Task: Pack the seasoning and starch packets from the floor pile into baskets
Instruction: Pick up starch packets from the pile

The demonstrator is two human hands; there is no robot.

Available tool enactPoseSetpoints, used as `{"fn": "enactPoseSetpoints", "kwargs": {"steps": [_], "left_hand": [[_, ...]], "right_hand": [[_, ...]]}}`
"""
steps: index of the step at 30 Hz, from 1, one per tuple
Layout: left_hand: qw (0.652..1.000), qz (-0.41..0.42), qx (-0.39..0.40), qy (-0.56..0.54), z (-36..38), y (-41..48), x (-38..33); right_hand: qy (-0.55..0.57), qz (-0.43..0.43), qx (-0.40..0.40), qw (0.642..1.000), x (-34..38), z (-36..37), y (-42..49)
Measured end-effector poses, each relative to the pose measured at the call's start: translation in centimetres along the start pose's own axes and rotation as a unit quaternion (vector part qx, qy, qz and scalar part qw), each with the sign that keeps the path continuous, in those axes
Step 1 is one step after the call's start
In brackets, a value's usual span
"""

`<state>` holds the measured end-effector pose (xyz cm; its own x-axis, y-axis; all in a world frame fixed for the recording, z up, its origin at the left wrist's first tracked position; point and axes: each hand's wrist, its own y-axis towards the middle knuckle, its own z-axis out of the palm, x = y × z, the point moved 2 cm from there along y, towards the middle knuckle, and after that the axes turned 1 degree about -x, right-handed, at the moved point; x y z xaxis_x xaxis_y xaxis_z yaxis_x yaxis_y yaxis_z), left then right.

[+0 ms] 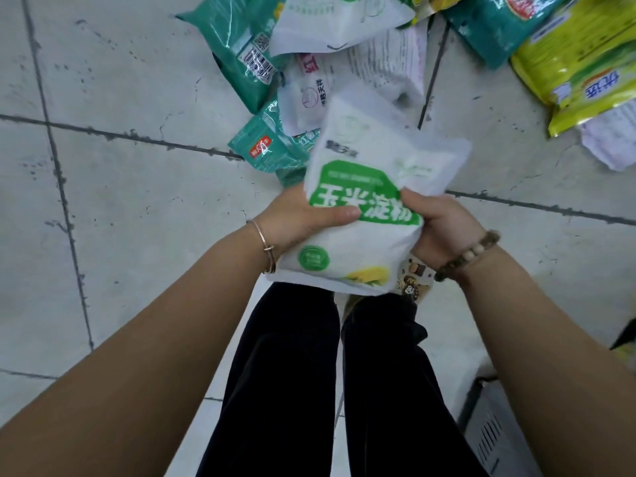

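Being held above the floor (pixel 120 201) at the pile's (pixel 241 46) near edge, the starch packet (pixel 375 166) is gripped between the left hand (pixel 303 218) and right hand (pixel 444 225). It should be kept supported and laid flat in a basket.
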<state>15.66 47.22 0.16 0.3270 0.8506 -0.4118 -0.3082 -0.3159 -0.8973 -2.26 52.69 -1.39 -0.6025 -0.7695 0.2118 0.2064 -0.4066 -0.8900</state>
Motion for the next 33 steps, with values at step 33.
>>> {"fn": "enactPoseSetpoints", "kwargs": {"steps": [33], "left_hand": [[0.950, 0.074, -0.296, 0.058, -2.2, -4.0, -0.6]], "right_hand": [[-0.181, -0.084, -0.303, 0.932, 0.7, -3.7, 0.3]]}}
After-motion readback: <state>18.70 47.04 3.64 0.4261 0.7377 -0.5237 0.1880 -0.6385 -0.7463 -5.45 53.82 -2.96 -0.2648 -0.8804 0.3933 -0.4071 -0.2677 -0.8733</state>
